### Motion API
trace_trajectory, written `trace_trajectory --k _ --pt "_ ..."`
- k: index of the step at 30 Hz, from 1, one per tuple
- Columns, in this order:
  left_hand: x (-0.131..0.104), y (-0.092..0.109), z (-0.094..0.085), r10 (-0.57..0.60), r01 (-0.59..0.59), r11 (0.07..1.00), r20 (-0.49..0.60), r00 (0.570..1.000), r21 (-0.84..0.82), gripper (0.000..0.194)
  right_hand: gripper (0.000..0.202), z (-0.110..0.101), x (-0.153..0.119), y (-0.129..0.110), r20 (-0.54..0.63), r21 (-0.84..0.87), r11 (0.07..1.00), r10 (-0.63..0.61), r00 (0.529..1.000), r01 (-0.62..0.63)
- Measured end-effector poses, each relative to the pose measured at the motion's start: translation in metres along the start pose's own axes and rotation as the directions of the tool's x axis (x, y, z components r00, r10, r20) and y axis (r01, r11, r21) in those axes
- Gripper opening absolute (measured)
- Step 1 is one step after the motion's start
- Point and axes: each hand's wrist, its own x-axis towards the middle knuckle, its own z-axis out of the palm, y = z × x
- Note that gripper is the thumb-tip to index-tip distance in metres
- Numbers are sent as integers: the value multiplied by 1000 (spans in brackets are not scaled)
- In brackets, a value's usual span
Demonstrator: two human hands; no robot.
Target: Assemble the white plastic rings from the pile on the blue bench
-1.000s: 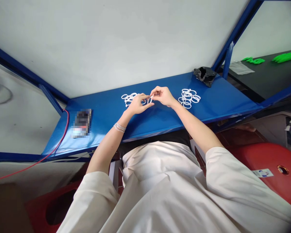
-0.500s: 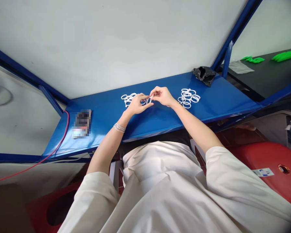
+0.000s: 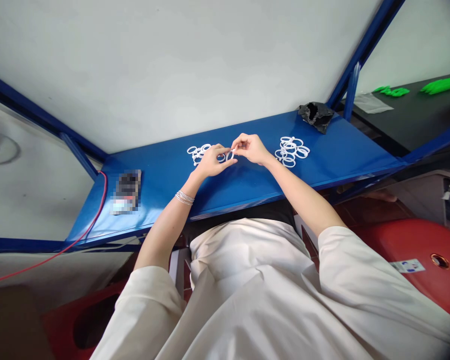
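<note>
Over the middle of the blue table [image 3: 255, 182], my left hand [image 3: 212, 161] grips a white ring [image 3: 230, 155] between its thumb and fingers. My right hand [image 3: 250, 148] pinches the same ring at its upper edge, the fingertips of both hands close together. Partly hidden behind my left hand lies a pile of similar white rings [image 3: 191, 150]. Another loose pile of white rings [image 3: 288, 162], some with a small bump on the band, rests to the right of my right hand.
A crumpled black bag [image 3: 317, 117] stands at the back right. On the left are a blurred-out flat object [image 3: 126, 192] and a red cable [image 3: 103, 192] crossing the table edge. Green items [image 3: 393, 92] lie on a dark table [image 3: 408, 120] further right. A red stool [image 3: 408, 240] stands below.
</note>
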Motion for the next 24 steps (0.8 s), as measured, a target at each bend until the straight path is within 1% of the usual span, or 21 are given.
trace_trajectory --k 14,18,24 --pt "0 1 -1 -1 1 1000 6 1000 5 61 22 0 0 -1 2 8 1000 7 1000 -7" --pt "0 -1 0 5 -5 1000 1 1000 13 61 22 -1 0 0 7 -20 1000 -4 1000 4" --pt "0 -1 0 14 -14 1000 3 1000 -11 60 21 -1 0 2 4 -23 1000 -5 1000 5"
